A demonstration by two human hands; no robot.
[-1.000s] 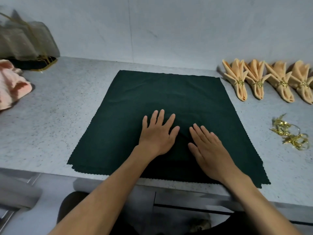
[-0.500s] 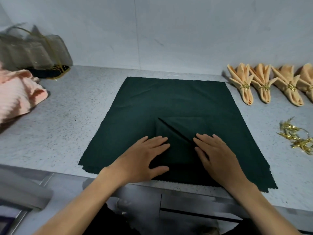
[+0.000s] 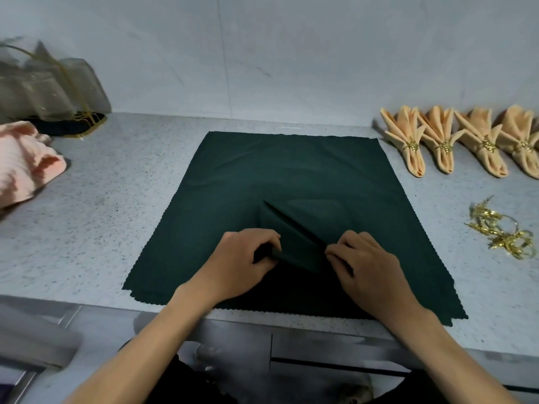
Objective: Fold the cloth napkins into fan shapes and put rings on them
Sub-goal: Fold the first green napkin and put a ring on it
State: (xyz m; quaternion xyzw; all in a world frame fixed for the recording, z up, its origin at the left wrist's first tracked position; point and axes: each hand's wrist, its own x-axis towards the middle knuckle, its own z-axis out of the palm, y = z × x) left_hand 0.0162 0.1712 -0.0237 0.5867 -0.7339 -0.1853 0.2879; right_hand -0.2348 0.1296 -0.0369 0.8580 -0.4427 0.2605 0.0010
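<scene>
A dark green napkin [image 3: 280,176] lies spread on the speckled counter [image 3: 116,217]. On it, near the front edge, sits a smaller folded green napkin [image 3: 294,228] with a diagonal crease. My left hand [image 3: 242,263] pinches its left edge with curled fingers. My right hand [image 3: 364,266] pinches its right edge. Several peach napkins [image 3: 458,144], folded into fans with gold rings on them, lie in a row at the back right. Loose gold rings [image 3: 504,231] lie in a heap to the right of the green cloth.
A pink cloth [image 3: 26,161] lies bunched at the left edge. Behind it stands a sheer organza bag [image 3: 49,86] with gold trim. A pale wall [image 3: 291,53] backs the counter. The counter's front edge [image 3: 262,316] runs just below the green napkin.
Both hands went from lying flat on the cloth to curled fingers gripping the folded napkin's edges. The camera has shifted, bringing more of the left side into view.
</scene>
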